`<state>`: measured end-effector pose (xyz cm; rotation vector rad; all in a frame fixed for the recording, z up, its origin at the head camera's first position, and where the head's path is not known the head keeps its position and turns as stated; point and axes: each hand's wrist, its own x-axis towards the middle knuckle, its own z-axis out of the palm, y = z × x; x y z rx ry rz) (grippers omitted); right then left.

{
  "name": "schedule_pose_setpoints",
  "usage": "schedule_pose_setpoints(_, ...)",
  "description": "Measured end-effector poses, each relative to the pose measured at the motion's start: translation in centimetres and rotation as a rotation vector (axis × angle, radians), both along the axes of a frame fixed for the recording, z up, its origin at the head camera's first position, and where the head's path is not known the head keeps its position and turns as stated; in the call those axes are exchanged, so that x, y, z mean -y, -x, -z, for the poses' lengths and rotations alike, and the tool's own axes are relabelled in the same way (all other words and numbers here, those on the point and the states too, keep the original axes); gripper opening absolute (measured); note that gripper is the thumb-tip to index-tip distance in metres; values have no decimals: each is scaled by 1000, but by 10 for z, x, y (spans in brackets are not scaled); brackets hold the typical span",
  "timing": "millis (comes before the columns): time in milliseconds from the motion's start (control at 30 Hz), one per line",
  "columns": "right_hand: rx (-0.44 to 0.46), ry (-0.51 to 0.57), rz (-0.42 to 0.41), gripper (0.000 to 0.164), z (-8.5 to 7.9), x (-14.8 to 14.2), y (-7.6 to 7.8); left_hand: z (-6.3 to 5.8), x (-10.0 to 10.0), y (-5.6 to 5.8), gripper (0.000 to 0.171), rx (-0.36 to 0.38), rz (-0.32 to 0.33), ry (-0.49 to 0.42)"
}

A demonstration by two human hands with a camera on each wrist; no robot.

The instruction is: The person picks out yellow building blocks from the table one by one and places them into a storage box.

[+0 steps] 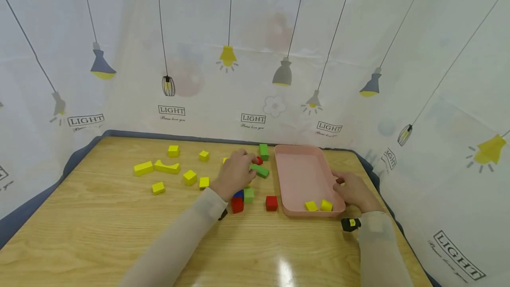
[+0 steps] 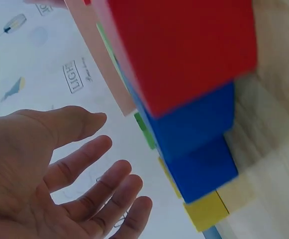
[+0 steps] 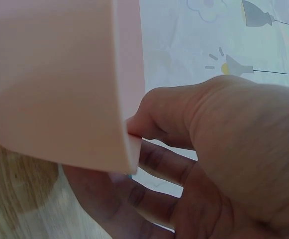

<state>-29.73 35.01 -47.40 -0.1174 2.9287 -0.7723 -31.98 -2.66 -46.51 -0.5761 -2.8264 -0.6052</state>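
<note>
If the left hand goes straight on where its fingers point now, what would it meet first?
Probably the partly hidden red block ahead of the left hand; depth is unclear, so the long green block beside it could come first.

White printed sheet behind the wooden bench. Pink rectangular tray right of centre frame; two small yellow blocks inside, at its near end. Red cube just left of that end; green rectangular block beside the far left corner. Scattered yellow blocks left of centre. Hands: left between scatter and tray, right on tray's right rim.
</note>
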Motion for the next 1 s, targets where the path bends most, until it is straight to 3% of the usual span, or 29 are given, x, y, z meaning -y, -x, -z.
schedule_pose_setpoints(333, -2, -5, -3, 53, 0, 0, -1, 4, 13, 12, 35, 64, -39, 21)
schedule_pose_setpoints(1000, 14, 3, 20, 53, 2, -1, 1, 10, 18, 24, 34, 169, -36, 56)
